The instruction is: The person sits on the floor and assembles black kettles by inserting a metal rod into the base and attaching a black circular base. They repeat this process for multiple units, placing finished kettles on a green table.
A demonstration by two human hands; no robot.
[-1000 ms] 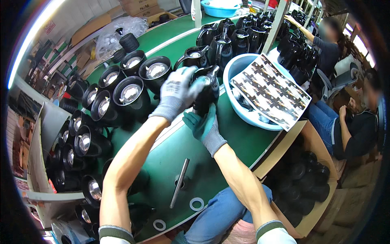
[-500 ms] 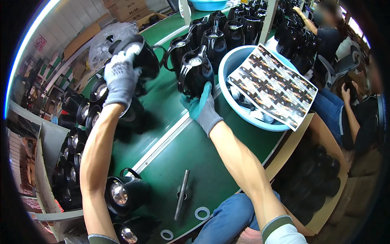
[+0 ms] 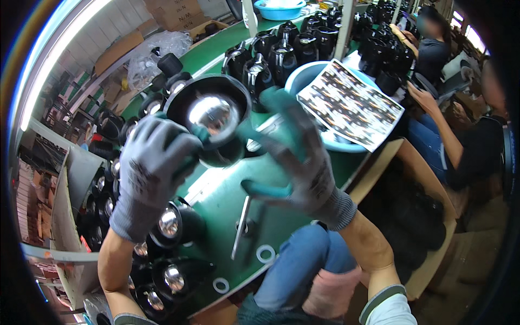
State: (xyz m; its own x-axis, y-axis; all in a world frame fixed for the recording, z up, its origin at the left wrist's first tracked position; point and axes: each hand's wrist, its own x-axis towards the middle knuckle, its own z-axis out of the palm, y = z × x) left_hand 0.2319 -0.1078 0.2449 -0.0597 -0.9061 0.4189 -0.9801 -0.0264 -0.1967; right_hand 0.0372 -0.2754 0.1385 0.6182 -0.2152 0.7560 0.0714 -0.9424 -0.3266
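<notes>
Left hand (image 3: pixel 149 173), gloved grey, grips one black lamp housing (image 3: pixel 208 119) with chrome reflector, raised above green table (image 3: pixel 216 200). Right hand (image 3: pixel 300 162) spread open, touching housing's right side. Below housing on table: one metal tool (image 3: pixel 241 227), two white rings (image 3: pixel 265 253).

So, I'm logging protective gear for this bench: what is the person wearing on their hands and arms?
Both the left hand and right hand wear grey knit gloves with green coated palms and fingertips and ribbed grey cuffs. The forearms are bare. Near the lower edge, light sleeves end in dark green banded cuffs.
</notes>
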